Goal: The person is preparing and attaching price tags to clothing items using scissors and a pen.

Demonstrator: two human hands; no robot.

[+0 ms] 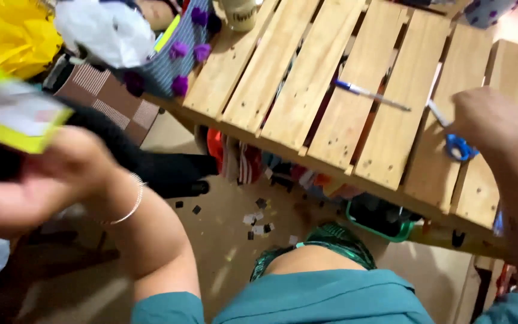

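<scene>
My left hand is raised at the left, blurred, and grips a yellow-edged card or paper piece with a dark item behind it. A thin bracelet sits on that wrist. My right hand rests on the wooden slatted table at the right, closed on blue-handled scissors whose blade points up-left. A blue-capped pen lies loose on the slats left of that hand.
A yellow bag, a white bag and a striped cloth with purple pompoms crowd the far left. A cup stands at the table's far edge. Paper scraps litter the floor; a green basket sits under the table.
</scene>
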